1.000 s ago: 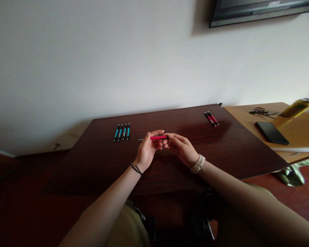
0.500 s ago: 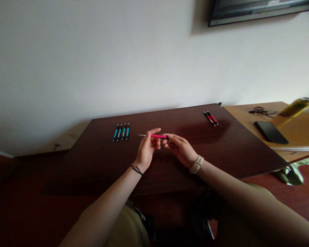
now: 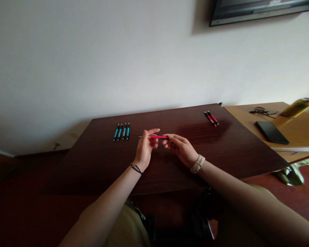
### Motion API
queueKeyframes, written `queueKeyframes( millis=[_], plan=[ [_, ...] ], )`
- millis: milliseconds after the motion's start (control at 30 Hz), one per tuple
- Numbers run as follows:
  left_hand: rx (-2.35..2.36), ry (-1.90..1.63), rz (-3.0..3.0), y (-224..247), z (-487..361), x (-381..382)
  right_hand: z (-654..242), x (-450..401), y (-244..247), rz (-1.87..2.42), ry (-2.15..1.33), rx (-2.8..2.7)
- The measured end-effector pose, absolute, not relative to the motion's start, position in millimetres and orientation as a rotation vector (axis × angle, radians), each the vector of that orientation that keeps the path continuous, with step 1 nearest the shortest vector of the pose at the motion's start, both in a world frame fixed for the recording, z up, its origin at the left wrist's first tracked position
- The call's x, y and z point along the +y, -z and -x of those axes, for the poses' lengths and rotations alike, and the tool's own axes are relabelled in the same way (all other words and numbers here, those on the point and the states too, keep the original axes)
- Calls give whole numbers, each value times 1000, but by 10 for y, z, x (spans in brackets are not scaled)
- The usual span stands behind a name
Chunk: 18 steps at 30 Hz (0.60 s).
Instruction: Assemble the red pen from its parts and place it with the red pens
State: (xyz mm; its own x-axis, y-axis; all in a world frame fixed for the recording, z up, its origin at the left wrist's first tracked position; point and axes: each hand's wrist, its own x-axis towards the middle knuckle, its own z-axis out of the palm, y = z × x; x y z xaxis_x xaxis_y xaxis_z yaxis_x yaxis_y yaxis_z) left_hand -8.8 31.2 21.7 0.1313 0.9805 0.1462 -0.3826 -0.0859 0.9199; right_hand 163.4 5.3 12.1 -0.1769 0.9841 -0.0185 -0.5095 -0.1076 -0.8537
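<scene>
A pink pen part lies level between my hands above the dark wooden table. Its dark right end is pinched in the fingers of my right hand. My left hand grips the left end with thumb and fingers, where a thin pale refill sticks out to the left. Several blue and black pens lie side by side to the left of my hands. Two red and black pens lie together near the table's back right.
On the lighter wooden surface to the right are a black phone, a dark cable and a yellow can. A screen hangs on the wall above. Green cloth hangs below at the right.
My left hand has shifted slightly to the left along the pen, its thumb now further from my right hand. My right hand has hardly moved.
</scene>
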Motion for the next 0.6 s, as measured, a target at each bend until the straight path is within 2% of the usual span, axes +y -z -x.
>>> queueKeyframes(
  millis=[300,600],
  plan=[
    [567,-1207,-887,-232,102,306,-1637,46,-155,790,-1542,-831],
    [545,-1335,-783,-239,96,328,-1661,68,-139,849,-1489,-856]
  ],
)
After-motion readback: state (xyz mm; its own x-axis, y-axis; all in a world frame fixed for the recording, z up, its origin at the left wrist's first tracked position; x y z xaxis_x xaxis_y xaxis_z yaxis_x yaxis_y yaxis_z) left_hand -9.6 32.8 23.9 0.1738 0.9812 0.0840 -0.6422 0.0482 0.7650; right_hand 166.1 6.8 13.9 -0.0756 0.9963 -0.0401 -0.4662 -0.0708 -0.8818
